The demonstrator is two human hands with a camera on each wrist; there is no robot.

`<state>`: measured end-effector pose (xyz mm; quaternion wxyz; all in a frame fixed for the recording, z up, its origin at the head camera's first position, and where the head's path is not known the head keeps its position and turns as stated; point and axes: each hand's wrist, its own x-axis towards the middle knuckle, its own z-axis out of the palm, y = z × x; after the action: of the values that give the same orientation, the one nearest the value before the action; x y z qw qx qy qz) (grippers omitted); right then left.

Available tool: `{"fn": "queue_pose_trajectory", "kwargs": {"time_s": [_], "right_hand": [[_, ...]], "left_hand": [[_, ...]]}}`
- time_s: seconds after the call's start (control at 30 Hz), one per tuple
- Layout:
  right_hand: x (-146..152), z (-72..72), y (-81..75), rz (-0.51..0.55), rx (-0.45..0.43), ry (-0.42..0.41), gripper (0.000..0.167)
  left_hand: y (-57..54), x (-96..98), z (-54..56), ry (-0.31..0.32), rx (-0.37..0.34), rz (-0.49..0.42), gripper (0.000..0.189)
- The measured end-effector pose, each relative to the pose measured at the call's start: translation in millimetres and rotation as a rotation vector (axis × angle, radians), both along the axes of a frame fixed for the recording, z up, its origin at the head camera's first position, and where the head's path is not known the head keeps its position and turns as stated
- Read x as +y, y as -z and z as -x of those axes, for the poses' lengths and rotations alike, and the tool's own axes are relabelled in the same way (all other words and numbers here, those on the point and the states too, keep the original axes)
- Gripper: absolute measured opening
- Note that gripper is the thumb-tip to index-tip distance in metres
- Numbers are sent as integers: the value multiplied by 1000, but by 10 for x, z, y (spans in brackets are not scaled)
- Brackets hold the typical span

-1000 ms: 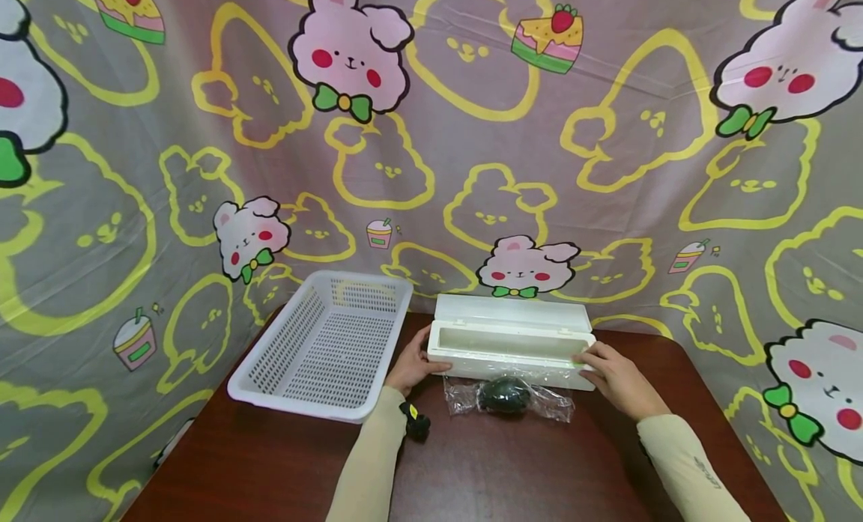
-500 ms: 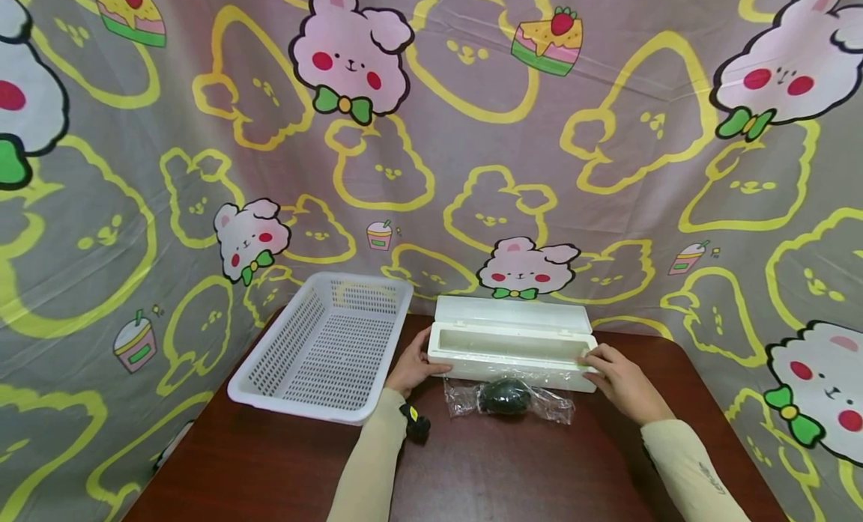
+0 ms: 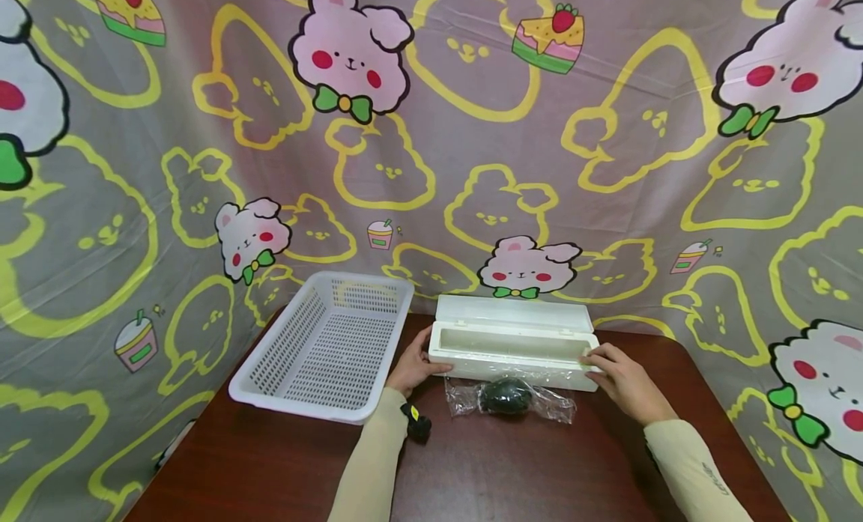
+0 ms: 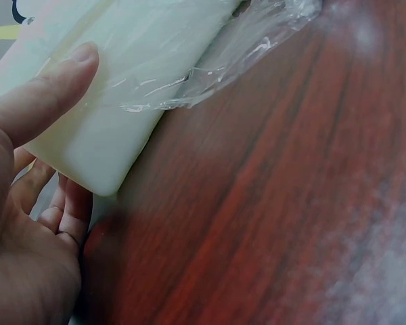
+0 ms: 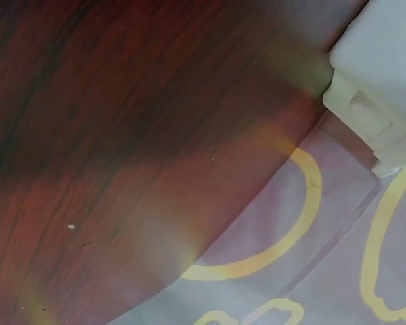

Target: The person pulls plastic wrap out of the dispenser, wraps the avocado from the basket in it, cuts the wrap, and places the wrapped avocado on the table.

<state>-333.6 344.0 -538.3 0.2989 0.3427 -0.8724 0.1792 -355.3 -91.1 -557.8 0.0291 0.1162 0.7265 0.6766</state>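
A long white cling film box stands at the back of the table, its lid tipped back. My left hand grips its left end; in the left wrist view the thumb lies on the front and the fingers curl behind. At the right end my right hand pinches a small greenish piece on the front edge, seemingly the slide cutter, mostly hidden by the fingertips. Clear cling film hangs from the box onto the table, with a dark oval fruit like an avocado in it.
A white perforated plastic basket stands on the left of the dark red wooden table. A patterned cloth hangs close behind the table and along both sides.
My right hand has slid slightly to the right along the box's front edge. The left hand, the film and the dark fruit stay where they were.
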Motion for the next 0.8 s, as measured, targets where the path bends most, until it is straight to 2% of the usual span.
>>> {"fn": "queue_pose_trajectory", "kwargs": {"time_s": [0.27, 0.8], "right_hand": [[14, 15, 16, 24, 25, -17, 44], [37, 24, 9, 24, 48, 12, 42]], "left_hand": [[-4, -6, -6, -1, 2, 11, 95], [10, -10, 10, 1, 8, -8, 96]]}}
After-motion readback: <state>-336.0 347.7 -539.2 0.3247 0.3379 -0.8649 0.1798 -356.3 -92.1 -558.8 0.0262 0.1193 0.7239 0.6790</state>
